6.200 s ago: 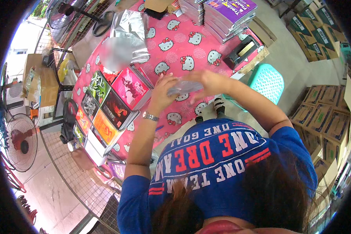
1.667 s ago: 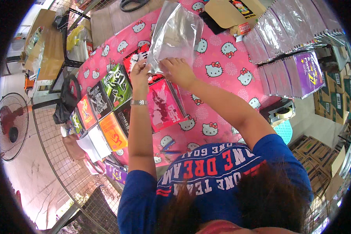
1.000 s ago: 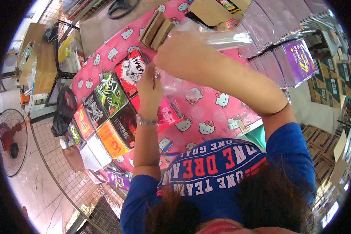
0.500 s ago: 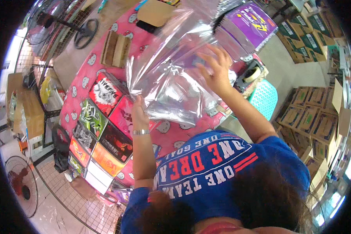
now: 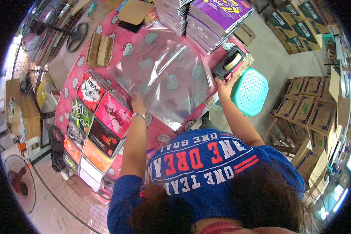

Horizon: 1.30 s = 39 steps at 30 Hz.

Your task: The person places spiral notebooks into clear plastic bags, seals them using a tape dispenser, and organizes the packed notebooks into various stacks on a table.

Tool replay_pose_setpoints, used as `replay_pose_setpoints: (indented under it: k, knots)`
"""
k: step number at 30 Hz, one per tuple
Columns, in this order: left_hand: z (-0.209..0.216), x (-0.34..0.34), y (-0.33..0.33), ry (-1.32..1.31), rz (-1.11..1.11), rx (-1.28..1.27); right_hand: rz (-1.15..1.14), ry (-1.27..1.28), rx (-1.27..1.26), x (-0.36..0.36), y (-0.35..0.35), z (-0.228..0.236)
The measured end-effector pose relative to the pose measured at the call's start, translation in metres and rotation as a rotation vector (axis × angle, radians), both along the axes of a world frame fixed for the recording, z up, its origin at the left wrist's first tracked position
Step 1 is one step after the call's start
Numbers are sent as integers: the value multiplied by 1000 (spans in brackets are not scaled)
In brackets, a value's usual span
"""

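While the clear, glossy plastic sheet (image 5: 169,70) looks light, slippery, best edge-held, the left hand (image 5: 138,104) and right hand (image 5: 224,87) flank it, grips unclear from here.

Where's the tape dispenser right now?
Head view, upper half, right of centre: the tape dispenser sits at the table's right edge, just beyond the right hand, between the purple-covered stack and the turquoise stool.

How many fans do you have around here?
2 in view: one fan at the picture's upper left, another fan at its lower left. More may be hidden behind the clutter.
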<state>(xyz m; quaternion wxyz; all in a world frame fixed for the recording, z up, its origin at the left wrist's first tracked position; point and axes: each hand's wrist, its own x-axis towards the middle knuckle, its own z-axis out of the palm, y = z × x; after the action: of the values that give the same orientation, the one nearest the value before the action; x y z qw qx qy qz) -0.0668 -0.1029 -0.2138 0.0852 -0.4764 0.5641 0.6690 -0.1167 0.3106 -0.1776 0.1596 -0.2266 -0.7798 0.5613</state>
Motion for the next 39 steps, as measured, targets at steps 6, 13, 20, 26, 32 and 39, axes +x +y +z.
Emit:
replay_pose_setpoints:
  k: [6,13,20,26,32,39]
  knots:
    - [35,25,81,42,156,-129,120,-47,480,12,33,19]
    - [-4,85,85,191,183,-430,119,228,901,7,74,75]
    - [12,85,94,102,-45,-596,1315,227,772,-23,-103,47]
    - [0,101,92,139,-9,-604,1395,118,1080,-55,-167,9]
    - [33,104,109,117,33,-643,1479,-45,1247,-54,-171,15]
    - [63,218,80,-297,-259,-1281,1475,-34,1247,-57,-167,22]
